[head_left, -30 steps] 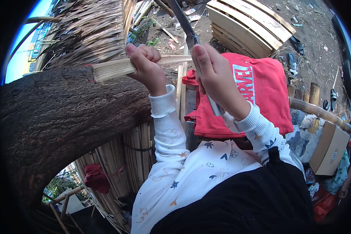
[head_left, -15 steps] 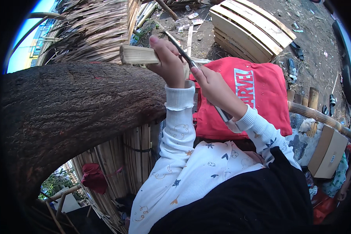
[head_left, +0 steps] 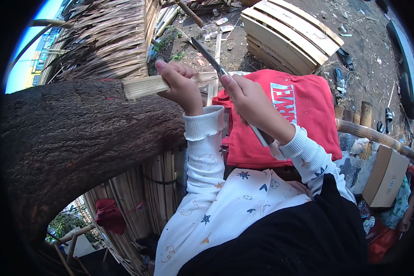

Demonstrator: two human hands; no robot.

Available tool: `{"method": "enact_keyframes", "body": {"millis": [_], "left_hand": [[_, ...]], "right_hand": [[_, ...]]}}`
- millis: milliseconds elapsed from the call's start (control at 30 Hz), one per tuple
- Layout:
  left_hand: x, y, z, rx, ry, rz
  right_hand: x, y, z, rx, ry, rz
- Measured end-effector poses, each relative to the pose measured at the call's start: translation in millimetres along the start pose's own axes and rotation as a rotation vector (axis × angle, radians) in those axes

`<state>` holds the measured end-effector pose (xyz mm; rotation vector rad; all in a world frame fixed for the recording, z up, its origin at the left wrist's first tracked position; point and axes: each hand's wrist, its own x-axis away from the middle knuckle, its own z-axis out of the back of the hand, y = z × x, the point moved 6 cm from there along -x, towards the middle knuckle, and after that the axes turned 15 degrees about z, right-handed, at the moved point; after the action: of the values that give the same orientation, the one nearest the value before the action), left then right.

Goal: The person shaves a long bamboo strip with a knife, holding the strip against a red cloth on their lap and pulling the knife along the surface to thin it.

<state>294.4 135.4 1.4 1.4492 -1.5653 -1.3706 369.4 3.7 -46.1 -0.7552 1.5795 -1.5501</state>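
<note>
My left hand (head_left: pixel 181 87) is closed round a pale, flat wooden strip (head_left: pixel 145 87), which looks like split bamboo. One squared end juts out to the left, over the dark tree trunk (head_left: pixel 92 110). Past my fist the strip runs on to the right, partly behind the blade. In my right hand (head_left: pixel 255 103) is a knife (head_left: pixel 207 56), its long blade slanting up and to the left beyond my thumb. The metallic rear end of the knife shows below my wrist. From this angle I cannot tell whether the blade touches the strip.
Beneath my right hand lies a red cloth bag (head_left: pixel 308 101). Behind it stands a slatted wooden crate (head_left: pixel 290 34). A cardboard box (head_left: pixel 385 177) and a bamboo pole (head_left: pixel 372 137) are at the right. Thatch (head_left: pixel 106 41) rises at the far left, and sandals (head_left: pixel 340 80) lie on the dirt.
My left hand has moved left and slightly down with the wooden strip, widening the gap between my hands. The knife blade has turned, showing more of its broad side.
</note>
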Motion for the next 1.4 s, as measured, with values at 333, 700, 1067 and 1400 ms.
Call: {"method": "enact_keyframes", "body": {"millis": [333, 700, 1067, 1400], "left_hand": [[1.3, -5.4, 1.3, 0.03, -0.054, 0.018], [-1.2, -5.4, -10.7, 0.049, -0.139, -0.01], [0.5, -16.4, -4.6, 0.076, -0.223, 0.0], [22.7, -11.6, -29.3, 0.02, -0.124, -0.04]], "right_hand": [[2.8, 32.2, -9.7, 0.024, -0.122, -0.124], [-9.5, 22.9, -3.5, 0.078, -0.1, -0.022], [-3.5, 48.6, -5.2, 0.121, -0.053, -0.074], [19.9, 65.8, -7.5, 0.098, 0.159, 0.056]]}}
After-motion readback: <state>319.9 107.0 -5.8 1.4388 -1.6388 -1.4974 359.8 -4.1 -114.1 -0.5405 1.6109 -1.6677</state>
